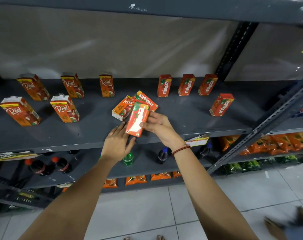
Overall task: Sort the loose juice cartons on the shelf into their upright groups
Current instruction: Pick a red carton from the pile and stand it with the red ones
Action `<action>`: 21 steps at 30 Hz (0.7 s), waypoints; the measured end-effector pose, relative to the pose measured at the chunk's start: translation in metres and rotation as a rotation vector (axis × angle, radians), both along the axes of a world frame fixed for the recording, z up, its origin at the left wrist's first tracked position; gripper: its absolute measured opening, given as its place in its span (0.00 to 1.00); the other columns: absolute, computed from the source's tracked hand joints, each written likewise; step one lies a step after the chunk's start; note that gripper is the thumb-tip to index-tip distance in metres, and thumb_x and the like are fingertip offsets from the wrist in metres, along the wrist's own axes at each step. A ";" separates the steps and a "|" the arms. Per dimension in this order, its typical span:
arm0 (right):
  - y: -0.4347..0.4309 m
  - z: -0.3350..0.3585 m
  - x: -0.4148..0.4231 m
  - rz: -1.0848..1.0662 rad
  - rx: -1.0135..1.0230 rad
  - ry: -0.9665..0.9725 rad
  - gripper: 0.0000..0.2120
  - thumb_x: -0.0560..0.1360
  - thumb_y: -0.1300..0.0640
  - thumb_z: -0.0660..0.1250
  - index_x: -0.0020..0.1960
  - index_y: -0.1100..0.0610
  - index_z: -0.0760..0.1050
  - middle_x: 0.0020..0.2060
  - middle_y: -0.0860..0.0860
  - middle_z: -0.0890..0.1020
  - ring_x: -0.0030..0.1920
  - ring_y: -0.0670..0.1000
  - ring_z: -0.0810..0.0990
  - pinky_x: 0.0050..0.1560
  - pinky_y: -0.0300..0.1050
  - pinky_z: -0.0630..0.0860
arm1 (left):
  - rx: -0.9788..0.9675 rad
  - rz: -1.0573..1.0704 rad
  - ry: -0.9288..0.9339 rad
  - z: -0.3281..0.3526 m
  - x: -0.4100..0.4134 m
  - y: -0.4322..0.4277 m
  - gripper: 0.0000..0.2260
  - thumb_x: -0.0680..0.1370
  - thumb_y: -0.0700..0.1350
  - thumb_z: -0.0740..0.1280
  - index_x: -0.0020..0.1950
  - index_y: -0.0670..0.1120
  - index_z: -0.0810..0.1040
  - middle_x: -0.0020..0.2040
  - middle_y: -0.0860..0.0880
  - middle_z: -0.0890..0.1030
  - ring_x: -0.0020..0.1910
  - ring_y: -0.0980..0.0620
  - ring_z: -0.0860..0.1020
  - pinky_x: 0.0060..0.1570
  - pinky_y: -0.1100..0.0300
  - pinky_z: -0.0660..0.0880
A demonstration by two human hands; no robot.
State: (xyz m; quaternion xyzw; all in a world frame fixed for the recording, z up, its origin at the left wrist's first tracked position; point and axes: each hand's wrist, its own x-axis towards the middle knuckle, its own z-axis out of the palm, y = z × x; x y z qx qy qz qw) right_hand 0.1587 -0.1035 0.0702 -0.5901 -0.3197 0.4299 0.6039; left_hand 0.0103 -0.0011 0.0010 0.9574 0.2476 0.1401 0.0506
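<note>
My right hand grips a red Maaza carton, tilted and lifted just above the grey shelf. My left hand hovers open right beside the carton's lower end, fingers spread. Behind the held carton lie two loose cartons: a Real carton and another Maaza carton, leaning on each other. Several Real cartons stand upright on the left. Several Maaza cartons stand upright on the right, with one nearer the front.
A slotted metal post rises at the back right and a diagonal brace crosses the right side. Lower shelves hold soda bottles and orange snack packets. Tiled floor lies below.
</note>
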 end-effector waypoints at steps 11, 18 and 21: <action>-0.005 0.008 0.005 0.032 -0.025 -0.007 0.16 0.71 0.66 0.70 0.57 0.57 0.74 0.54 0.54 0.81 0.49 0.44 0.83 0.48 0.35 0.80 | -0.042 0.005 0.047 0.004 0.000 0.000 0.28 0.80 0.56 0.46 0.58 0.37 0.77 0.58 0.36 0.79 0.59 0.40 0.77 0.60 0.46 0.72; -0.016 0.017 0.044 -0.041 -0.041 -0.087 0.19 0.72 0.68 0.68 0.62 0.64 0.70 0.59 0.61 0.78 0.53 0.50 0.80 0.50 0.37 0.78 | -0.031 0.001 0.055 0.001 0.009 0.001 0.34 0.78 0.62 0.43 0.70 0.38 0.67 0.70 0.40 0.70 0.70 0.44 0.66 0.68 0.47 0.64; -0.021 0.018 0.072 -0.126 -0.075 -0.170 0.21 0.72 0.70 0.67 0.64 0.66 0.67 0.61 0.63 0.77 0.60 0.58 0.77 0.58 0.46 0.76 | -0.036 -0.005 0.098 0.006 0.021 -0.002 0.42 0.75 0.68 0.38 0.71 0.38 0.65 0.72 0.39 0.67 0.72 0.43 0.64 0.69 0.47 0.61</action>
